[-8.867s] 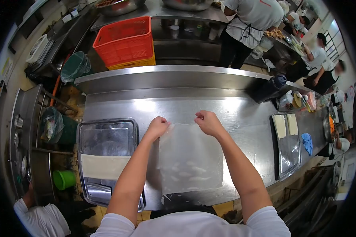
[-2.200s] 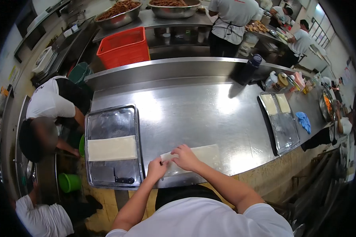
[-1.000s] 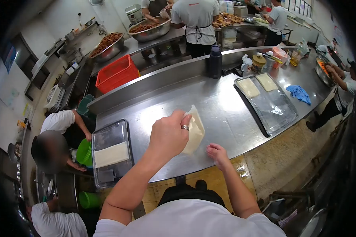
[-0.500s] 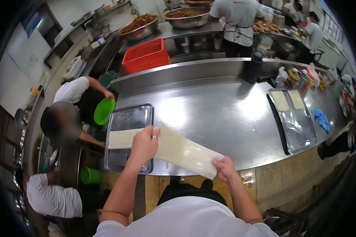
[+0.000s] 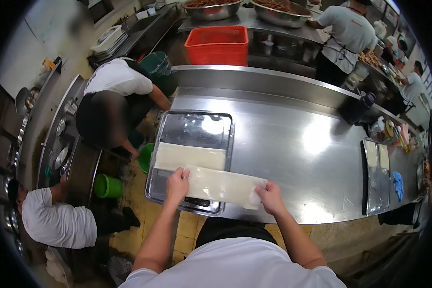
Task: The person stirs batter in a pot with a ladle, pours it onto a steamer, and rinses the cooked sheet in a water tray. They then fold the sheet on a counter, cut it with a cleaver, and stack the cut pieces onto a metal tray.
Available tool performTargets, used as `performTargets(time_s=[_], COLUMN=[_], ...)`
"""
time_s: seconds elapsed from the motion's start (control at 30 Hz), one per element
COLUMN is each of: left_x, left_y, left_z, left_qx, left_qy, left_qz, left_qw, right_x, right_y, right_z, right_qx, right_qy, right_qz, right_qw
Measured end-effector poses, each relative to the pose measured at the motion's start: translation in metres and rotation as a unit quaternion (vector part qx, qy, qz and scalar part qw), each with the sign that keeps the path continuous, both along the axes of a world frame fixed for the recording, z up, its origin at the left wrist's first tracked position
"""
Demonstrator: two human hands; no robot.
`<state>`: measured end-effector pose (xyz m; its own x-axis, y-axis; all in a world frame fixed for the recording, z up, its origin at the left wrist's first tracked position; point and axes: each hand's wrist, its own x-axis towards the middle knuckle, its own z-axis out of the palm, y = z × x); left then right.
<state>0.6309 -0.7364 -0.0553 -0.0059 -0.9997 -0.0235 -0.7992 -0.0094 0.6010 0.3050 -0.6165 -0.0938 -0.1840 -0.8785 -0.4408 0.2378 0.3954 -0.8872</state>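
Between my two hands stretches a long, pale, glossy sheet of dough (image 5: 223,185). My left hand (image 5: 177,186) is closed on its left end, over the near part of a metal tray (image 5: 192,124). At the right end, my right hand (image 5: 270,197) pinches the corner over the steel table. Another flat dough sheet (image 5: 189,156) lies across the tray, just beyond the held one. A dark handle (image 5: 197,201) shows on the tray beneath the held sheet; whatever it belongs to is mostly hidden.
A second tray (image 5: 378,192) with two dough pieces lies at the right, beside a blue cloth (image 5: 398,186). Bottles and a dark container (image 5: 357,109) stand behind. A raised steel rim (image 5: 269,77) backs the table. A co-worker (image 5: 113,103) bends by the left edge.
My view has turned left. My hands and the held dough are now nearer the tray's front, and the sheet on the tray shows more fully. The co-worker's green bucket is lower.
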Motion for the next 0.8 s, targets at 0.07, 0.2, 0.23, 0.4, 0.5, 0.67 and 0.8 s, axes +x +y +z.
performTargets(time_s=[0.07,0.2,0.23,0.4,0.5,0.67,0.8], left_x=[0.027,0.069,0.081,0.116,0.121,0.125,0.127], left_y=[-0.026,-0.072,-0.085,-0.132,-0.150,-0.165,-0.169], left_z=[-0.010,-0.017,-0.026,-0.045,-0.046,-0.052,-0.053], left_qx=[0.008,0.011,-0.008,-0.004,-0.005,0.012,0.015], left_qy=[0.013,0.026,0.018,0.011,0.008,-0.010,-0.017], left_qz=[0.025,0.047,0.042,0.059,0.057,0.043,0.036], left_qw=[1.000,0.998,0.999,0.998,0.998,0.999,0.999], right_x=[0.024,0.068,0.076,0.107,0.117,0.120,0.125], right_y=[-0.031,-0.089,-0.101,-0.151,-0.167,-0.176,-0.175], right_z=[-0.004,0.024,0.018,-0.026,-0.032,-0.031,-0.027], right_qx=[-0.008,0.015,0.008,-0.024,-0.016,0.021,0.014], right_qy=[0.037,0.111,0.105,0.099,0.096,0.131,0.108], right_qz=[0.022,0.056,0.054,0.038,0.037,0.059,0.041], right_qw=[0.999,0.992,0.993,0.994,0.995,0.989,0.993])
